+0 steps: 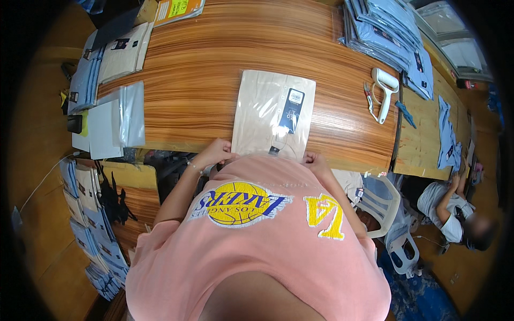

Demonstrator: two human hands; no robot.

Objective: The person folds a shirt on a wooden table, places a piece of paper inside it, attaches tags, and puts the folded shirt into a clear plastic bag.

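A folded beige shirt in a clear plastic bag (257, 109) lies flat on the wooden table in front of me, its near edge at the table's front. A dark blue hang tag (289, 112) with a white label shows through the plastic. My left hand (218, 152) pinches the bag's near left corner. At the near right corner, my right hand (316, 160) has its fingers closed on the bag's edge, and part of it is hidden behind my pink top. The bag's nearest edge also goes out of sight behind the top.
On the right lie small scissors (369, 99) and a white lint roller (384, 93). Bagged blue shirts (383, 32) are stacked at the far right. Clear bags (132, 115), white sheets (104, 128) and folded garments (124, 51) sit at left. Another person (444, 206) works at right beyond a plastic chair (381, 208).
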